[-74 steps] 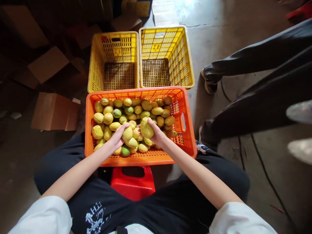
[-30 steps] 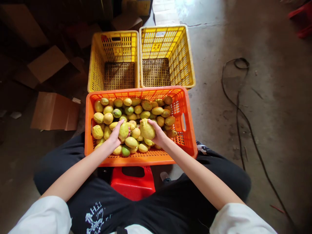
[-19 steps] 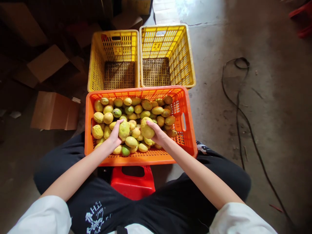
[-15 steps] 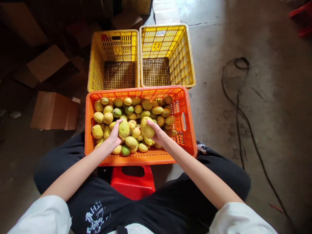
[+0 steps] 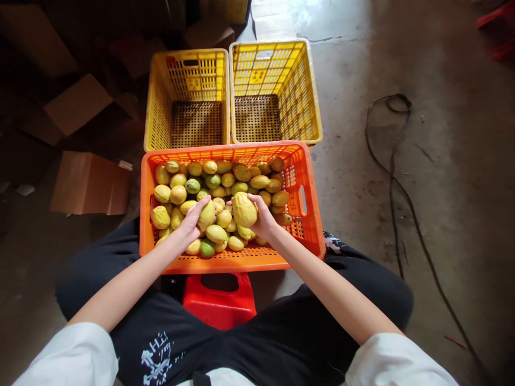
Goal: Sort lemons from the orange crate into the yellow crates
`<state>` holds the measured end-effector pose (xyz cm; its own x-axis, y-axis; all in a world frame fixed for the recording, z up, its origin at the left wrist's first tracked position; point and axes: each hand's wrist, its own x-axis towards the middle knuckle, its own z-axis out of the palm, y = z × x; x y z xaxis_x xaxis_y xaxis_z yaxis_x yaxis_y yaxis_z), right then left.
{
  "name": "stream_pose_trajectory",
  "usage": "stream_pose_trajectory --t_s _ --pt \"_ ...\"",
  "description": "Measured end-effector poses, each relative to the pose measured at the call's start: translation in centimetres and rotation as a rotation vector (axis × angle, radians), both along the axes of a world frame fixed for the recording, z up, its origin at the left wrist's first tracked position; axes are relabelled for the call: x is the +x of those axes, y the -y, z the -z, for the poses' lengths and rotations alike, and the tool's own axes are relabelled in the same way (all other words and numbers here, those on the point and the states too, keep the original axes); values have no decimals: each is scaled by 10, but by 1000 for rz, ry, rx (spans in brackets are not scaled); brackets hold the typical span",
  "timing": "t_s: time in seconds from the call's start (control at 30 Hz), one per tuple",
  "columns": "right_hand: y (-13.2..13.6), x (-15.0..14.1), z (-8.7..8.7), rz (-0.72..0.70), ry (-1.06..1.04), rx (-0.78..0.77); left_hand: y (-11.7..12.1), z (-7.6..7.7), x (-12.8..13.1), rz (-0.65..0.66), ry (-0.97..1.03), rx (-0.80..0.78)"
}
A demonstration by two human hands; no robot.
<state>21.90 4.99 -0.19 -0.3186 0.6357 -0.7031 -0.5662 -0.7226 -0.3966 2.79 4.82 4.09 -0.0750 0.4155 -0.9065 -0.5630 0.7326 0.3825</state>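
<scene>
Concrete floor [image 5: 341, 177], orange crate [image 5: 233, 263] of yellow-green fruit [image 5: 216, 234]. Left hand [image 5: 192, 220] curled round one fruit [image 5: 206, 214], right hand [image 5: 260, 217] round another fruit [image 5: 244, 209], both above pile.

The grey floor [image 5: 341, 69] carries a looped dark cable [image 5: 392, 174] and a cardboard box [image 5: 86, 185].

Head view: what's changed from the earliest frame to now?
Left hand and its fruit shifted slightly left, right hand and its fruit slightly right; both fruits show a different side. No visible release, though a swap in the left can't be ruled out. Bystander's legs at right have gone. Orange crate and yellow crates stayed put.
</scene>
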Motion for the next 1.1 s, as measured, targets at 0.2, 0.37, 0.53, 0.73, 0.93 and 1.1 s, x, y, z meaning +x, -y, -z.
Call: stream_pose_trajectory --t_s 0.2,0.37,0.53,0.73,0.93,1.1 --pt "4 0 6 -33 49 24 -1 -7 4 -61 4 -22" --pt "6 -2 6 -10 64 33 -7 -11 1 -110 78 -71" --pt "4 -1 0 -31 40 -20 -9 -7 0 -116 112 -79" --pt "3 0 5 -24 25 -15 -5 -1 -3 -45 91 -90" --pt "8 -1 10 -8 99 33 -1 8 -4 5 95 -57" --pt "7 -3 1 -27 88 -49 -1 11 -5 -54 129 -84"
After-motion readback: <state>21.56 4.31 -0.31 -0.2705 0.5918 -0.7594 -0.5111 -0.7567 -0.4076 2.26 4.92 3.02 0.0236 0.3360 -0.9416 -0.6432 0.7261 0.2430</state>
